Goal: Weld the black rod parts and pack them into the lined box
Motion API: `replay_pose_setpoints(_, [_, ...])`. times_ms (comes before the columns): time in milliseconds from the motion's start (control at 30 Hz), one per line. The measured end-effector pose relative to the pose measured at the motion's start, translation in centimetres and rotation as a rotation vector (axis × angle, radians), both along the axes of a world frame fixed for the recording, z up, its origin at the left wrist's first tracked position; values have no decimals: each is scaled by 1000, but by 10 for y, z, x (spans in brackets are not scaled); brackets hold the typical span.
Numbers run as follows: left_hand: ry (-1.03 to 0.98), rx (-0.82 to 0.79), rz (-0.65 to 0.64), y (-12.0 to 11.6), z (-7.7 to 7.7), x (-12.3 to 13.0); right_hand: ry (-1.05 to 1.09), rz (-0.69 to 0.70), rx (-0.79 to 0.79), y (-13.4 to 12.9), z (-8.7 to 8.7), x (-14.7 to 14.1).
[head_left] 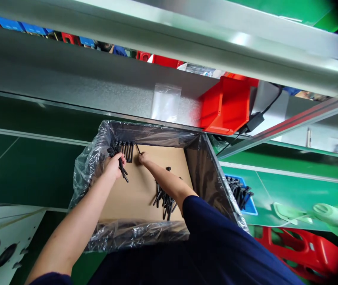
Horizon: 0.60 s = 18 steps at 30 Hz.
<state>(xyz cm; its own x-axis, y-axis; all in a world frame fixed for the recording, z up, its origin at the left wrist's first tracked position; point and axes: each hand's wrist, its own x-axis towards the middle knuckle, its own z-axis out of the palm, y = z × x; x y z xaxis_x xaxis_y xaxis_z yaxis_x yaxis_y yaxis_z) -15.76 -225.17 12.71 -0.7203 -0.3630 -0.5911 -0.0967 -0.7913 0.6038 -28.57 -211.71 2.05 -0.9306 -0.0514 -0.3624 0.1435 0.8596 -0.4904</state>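
Note:
A large box point(216, 178) lined with transparent plastic stands before me, with a brown cardboard sheet point(130, 198) on its floor. In its far left corner, several slim black rod-shaped parts with wider heads point(129, 152) lie side by side in a row. My left hand point(115, 166) is closed around a small bunch of black rod-shaped parts point(123, 171), just left of that row. Right of the row, my right hand point(143, 158) pinches one thin black rod-shaped part point(138, 149) by its near end. Partly under my right forearm lies a loose pile of the same parts point(166, 204).
A red bin point(226, 105) and a transparent plastic bag point(166, 102) rest on the metal shelf beyond the box. To the right are a blue tray point(250, 206) of black parts, a pale green device point(332, 213) and a red stool point(305, 249). A metal beam point(186, 23) crosses above.

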Motion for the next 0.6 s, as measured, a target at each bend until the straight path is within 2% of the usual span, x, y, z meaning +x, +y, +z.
replay_pose_setpoints(200, [-46,-20,14,-2,-5,-2,-15,98,128,-20,-2,-19])
replay_pose_setpoints(467, [-35,-54,13,4,-2,-1,18,151,140,-30,-12,-17])
replay_pose_setpoints(600, [-3,-75,13,5,-8,0,26,149,112,-32,-10,-15])
